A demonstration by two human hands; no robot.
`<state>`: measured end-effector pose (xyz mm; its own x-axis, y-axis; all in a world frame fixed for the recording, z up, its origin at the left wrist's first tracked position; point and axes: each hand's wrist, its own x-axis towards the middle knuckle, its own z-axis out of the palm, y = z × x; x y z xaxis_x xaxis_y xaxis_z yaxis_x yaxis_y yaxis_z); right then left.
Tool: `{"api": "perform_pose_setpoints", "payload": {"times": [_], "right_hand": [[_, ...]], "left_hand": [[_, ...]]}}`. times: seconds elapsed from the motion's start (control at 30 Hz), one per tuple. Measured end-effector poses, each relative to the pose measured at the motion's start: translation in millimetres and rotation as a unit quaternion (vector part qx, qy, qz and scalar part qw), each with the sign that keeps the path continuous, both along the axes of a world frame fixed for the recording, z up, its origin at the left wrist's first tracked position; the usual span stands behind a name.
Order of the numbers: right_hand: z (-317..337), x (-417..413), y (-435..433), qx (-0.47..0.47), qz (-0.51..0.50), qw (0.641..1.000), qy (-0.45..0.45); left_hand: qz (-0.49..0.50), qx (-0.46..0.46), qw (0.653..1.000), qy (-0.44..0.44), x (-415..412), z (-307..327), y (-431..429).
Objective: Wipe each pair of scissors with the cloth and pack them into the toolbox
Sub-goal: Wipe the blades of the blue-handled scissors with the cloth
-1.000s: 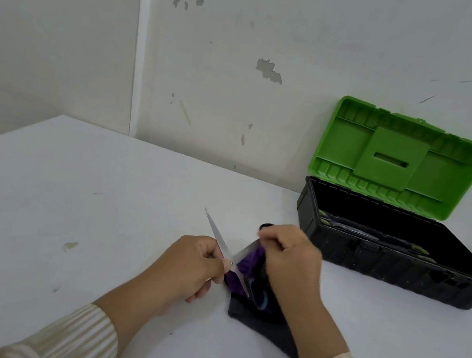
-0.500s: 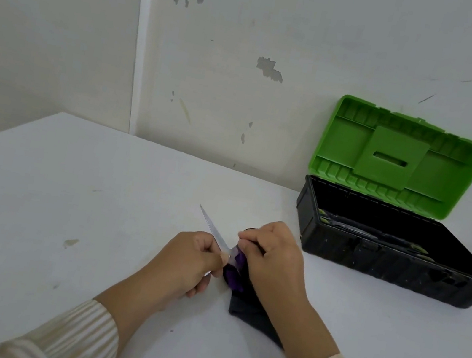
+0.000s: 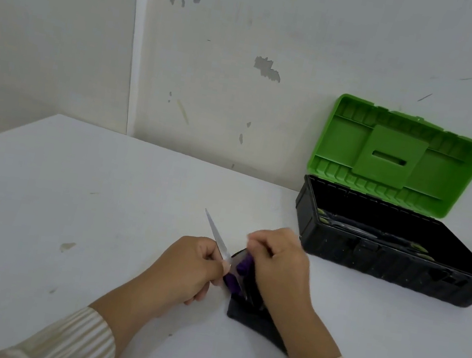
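Purple-handled steel scissors [image 3: 219, 241] are in both grips rn, low over the white counter [image 3: 69, 197], roughly centre of view and well left of the toolbox. My left grip [image 3: 185, 267] is curled round them about where blade meets handle. The bare blade sticks out past my knuckles w/ the tip pointing up and away to the left. Purple handle bits show in the gap btwn my two hands.

My right grip [image 3: 279, 267] is bunched up, fingers curled and pinching the dark grey cloth [image 3: 252, 319] against the handle end of the scissors. It's a bit blurry there, so can't tell exactly which fingers do what. Rest of the cloth trails down from that hand and lies on the counter under my right wrist.

Black plastic toolbox [image 3: 371, 260] sits on the counter off to the right, back by the white wall [image 3: 254, 25], w/ its green lid [image 3: 398, 156] flipped open and standing up against the wall. Inside there's a metal tool w/ greenish bits [image 3: 348, 228] lying lengthwise on the bottom. Looks like more scissors, but too dark to tell how many. Wall has a few chipped paint patches. Cream ribbed sleeves [image 3: 70, 338] on both arms.
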<state>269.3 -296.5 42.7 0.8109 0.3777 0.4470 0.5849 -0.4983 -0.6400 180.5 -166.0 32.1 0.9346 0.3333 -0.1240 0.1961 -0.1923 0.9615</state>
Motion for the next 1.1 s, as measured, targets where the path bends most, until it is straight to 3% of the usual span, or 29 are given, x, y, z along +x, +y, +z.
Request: {"api": "perform_pose_setpoints", "payload": {"times": [0.1, 0.17, 0.33, 0.43, 0.57, 0.63, 0.8, 0.9, 1.03, 1.1], "right_hand": [[7.0, 20.8, -20.4, 0.105, -0.092, 0.990, 0.032], [10.4, 23.6, -29.0, 0.113, -0.067, 0.988, 0.077], [17.5, 1.2, -20.4, -0.114, 0.115, 0.978, 0.128], [15.4, -1.1, -17.0, -0.116, 0.127, 0.973, 0.152], [16.8, 0.8, -19.8, -0.036, 0.086, 0.979, 0.180], [16.3, 0.4, -19.1, -0.022, 0.066, 0.980, 0.187], [9.7, -6.8, -7.9, -0.030, 0.077, 0.986, 0.148], [8.0, -6.1, -8.2, -0.045, 0.109, 0.980, 0.163], [9.3, 10.4, -24.8, 0.051, 0.074, 0.970, 0.225], [9.3, 20.2, -33.2, 0.095, 0.030, 0.976, 0.193]], "left_hand": [[-0.018, 0.003, 1.000, 0.005, -1.0, 3.7, 2.3], [0.000, -0.027, 1.000, 0.005, -0.3, 4.2, 7.0], [0.036, -0.130, 0.991, -0.007, -0.6, 8.9, 10.8], [0.045, -0.196, 0.979, -0.007, -3.7, 14.8, 10.7], [0.068, -0.406, 0.911, -0.025, -4.5, 18.0, 19.4], [0.085, -0.463, 0.881, -0.052, -1.8, 15.7, 20.2], [0.043, -0.329, 0.942, -0.046, 4.6, 3.2, -6.8], [0.073, -0.314, 0.945, -0.060, 6.6, 1.8, -5.4], [0.106, -0.312, 0.942, -0.064, 8.0, 3.8, 5.4], [0.098, -0.281, 0.954, -0.044, 7.4, 3.2, 3.4]]}}
